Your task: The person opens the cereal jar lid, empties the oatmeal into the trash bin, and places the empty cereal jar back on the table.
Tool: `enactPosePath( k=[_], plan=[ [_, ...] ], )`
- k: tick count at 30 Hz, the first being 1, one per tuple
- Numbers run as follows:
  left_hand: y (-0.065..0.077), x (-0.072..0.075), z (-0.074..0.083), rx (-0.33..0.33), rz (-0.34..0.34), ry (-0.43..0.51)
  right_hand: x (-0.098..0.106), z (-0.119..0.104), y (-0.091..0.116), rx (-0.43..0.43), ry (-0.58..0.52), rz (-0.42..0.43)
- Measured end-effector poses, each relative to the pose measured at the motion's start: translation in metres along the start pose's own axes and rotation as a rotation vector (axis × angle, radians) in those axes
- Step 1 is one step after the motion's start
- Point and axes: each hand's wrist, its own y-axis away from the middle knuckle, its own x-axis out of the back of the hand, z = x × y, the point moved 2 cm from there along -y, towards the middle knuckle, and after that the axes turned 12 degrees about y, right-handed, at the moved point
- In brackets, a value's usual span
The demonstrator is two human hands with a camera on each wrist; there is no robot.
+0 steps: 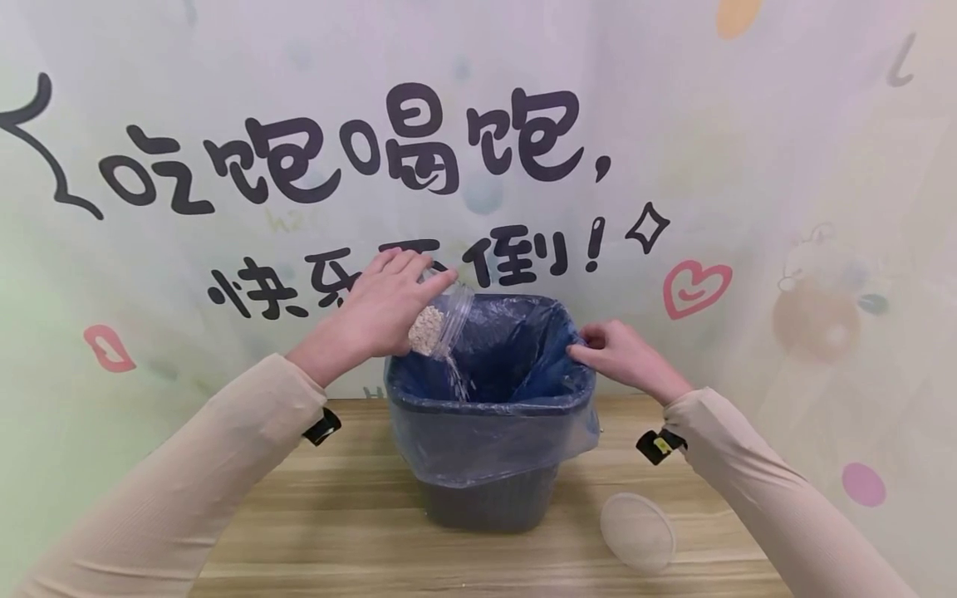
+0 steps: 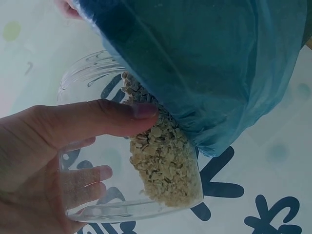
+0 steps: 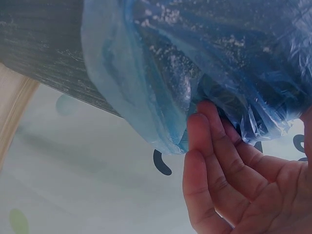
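Note:
My left hand (image 1: 381, 309) grips a clear jar (image 1: 458, 318), tilted over the left side of a trash can (image 1: 489, 507). Oat flakes (image 2: 165, 165) lie along the jar's lower side, and a thin stream of oats (image 1: 458, 384) falls from its mouth into the can. A blue plastic bag (image 1: 478, 448) lines the can and folds down over its rim. On the right side, my right hand (image 1: 624, 355) pinches the bag-covered rim, thumb inside. Its curled fingers (image 3: 197, 134) press on the outside of the bag in the right wrist view. The can's bottom is hidden.
A round translucent lid (image 1: 638, 531) lies on the wooden table (image 1: 314, 515), right of the can. Close behind the can stands a pale wall (image 1: 748, 166) with black lettering and coloured drawings.

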Motion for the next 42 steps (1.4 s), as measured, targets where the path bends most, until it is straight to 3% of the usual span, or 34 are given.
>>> enactPosePath(
  k=[42],
  plan=[
    [0.0002,-0.0024,0.0049,-0.01,0.034,-0.062,-0.0006,-0.0013,0.0023,0.01,-0.024,-0.001]
  ],
)
